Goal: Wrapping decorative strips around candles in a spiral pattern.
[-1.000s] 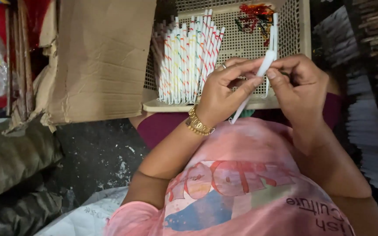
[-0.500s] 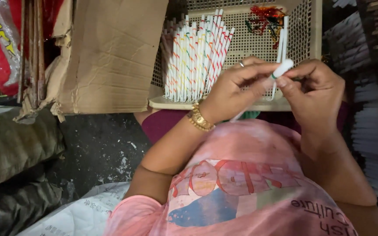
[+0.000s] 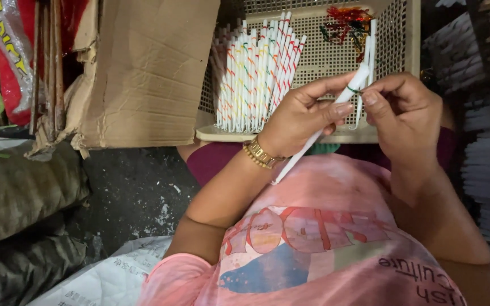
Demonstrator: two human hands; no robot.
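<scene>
White stick (image 3: 336, 107), pinched between both hands' fingers (image 3: 336, 110)

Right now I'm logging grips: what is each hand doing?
Left hand: closed on the white stick.
Right hand: fingers pinched at the stick's upper end, near a green thread.

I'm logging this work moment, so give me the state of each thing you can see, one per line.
White stick: held slanted in both hands, green thread at its upper part.
Left hand: fingers closed around the stick.
Right hand: fingers pinching at the stick's upper end.
Mesh tray: propped on the lap.
Striped sticks: bundled, leaning in the tray.
Coloured thread bundle: tangled, in the tray.
Cardboard box: torn, flap open.
</scene>
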